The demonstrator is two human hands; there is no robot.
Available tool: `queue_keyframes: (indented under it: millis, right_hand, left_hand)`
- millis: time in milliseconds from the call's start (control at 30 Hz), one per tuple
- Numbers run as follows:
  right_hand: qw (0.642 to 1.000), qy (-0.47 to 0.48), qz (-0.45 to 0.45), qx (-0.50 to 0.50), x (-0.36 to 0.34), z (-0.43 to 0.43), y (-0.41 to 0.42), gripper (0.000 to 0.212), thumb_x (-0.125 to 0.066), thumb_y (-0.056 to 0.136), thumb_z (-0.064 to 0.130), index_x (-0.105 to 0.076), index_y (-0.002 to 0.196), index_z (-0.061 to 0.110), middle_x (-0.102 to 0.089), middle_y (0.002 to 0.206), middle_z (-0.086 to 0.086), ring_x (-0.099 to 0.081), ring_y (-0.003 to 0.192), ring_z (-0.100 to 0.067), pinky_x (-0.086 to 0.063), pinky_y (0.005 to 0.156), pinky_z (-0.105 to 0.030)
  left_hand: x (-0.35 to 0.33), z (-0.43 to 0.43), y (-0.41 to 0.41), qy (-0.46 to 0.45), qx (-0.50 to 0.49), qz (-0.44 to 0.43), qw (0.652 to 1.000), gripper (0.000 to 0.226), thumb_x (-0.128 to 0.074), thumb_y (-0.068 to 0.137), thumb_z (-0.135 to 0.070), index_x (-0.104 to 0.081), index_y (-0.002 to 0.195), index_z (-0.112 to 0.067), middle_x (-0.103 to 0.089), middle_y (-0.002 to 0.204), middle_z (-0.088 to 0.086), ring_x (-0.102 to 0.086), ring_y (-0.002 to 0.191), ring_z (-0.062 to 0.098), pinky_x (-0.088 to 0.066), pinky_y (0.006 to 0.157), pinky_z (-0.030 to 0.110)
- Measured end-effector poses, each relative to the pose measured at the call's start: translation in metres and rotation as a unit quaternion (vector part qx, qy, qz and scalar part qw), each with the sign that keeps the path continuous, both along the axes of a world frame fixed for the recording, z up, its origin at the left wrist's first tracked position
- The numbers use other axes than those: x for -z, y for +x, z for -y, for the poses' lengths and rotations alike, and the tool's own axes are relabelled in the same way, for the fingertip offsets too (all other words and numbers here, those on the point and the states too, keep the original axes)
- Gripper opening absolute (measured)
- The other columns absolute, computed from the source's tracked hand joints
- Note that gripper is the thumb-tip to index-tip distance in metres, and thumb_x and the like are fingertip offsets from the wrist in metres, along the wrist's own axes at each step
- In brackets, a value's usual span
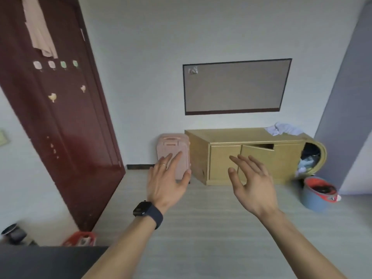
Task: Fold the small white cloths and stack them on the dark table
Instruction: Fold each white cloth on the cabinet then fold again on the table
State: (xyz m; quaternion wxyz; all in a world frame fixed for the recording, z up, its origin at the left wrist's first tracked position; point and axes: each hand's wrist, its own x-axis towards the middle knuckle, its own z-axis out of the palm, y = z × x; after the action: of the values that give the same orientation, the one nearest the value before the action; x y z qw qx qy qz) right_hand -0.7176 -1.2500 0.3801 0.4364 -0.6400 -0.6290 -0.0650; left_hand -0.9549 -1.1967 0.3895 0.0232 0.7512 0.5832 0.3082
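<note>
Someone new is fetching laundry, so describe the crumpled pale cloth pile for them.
Find the low yellowish cabinet against the far wall. On the right end of its top lies the crumpled pale cloth pile. Unlike the darker clothes stuffed into the rounded end below, it lies alone on top.

A suitcase (171, 143) stands beyond the left hand (167, 182); a cabinet (231, 135) beyond the right hand (253, 188), a bucket (316, 200) farther right.
</note>
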Motion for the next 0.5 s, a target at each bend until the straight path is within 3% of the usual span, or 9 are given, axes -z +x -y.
queue_keyframes:
  millis: [100,267,500]
  right_hand:
    - [0.999,-0.002,0.021,0.033,-0.004,-0.034,0.052,0.046,-0.038,0.093,0.055,-0.061,0.129,0.037,-0.058,0.138,0.012,-0.040,0.138,-0.018,-0.041,0.106,-0.047]
    - [0.995,-0.004,0.040,0.096,-0.009,-0.116,0.144,0.047,-0.038,0.093,0.055,-0.062,0.129,0.036,-0.060,0.136,0.012,-0.042,0.137,-0.018,-0.038,0.108,-0.045]
    - [0.983,-0.017,0.048,0.176,-0.007,-0.221,0.263,0.049,-0.037,0.092,0.057,-0.062,0.128,0.036,-0.062,0.132,0.011,-0.045,0.134,-0.019,-0.040,0.107,-0.047]
  left_hand:
    - [-0.005,-0.055,0.052,0.002,0.041,-0.019,0.999,0.075,-0.021,0.085,-0.071,-0.025,0.153,-0.041,-0.032,0.159,-0.004,-0.025,0.146,0.019,-0.025,0.117,0.047]
    - [-0.016,-0.170,0.144,0.018,0.100,-0.025,0.994,0.064,-0.035,0.094,-0.065,-0.025,0.152,-0.042,-0.031,0.159,-0.007,-0.022,0.147,0.017,-0.024,0.118,0.045]
    - [-0.024,-0.309,0.270,0.022,0.176,-0.025,0.984,0.061,-0.038,0.097,-0.060,-0.022,0.153,-0.043,-0.025,0.161,-0.011,-0.016,0.149,0.014,-0.015,0.122,0.041]
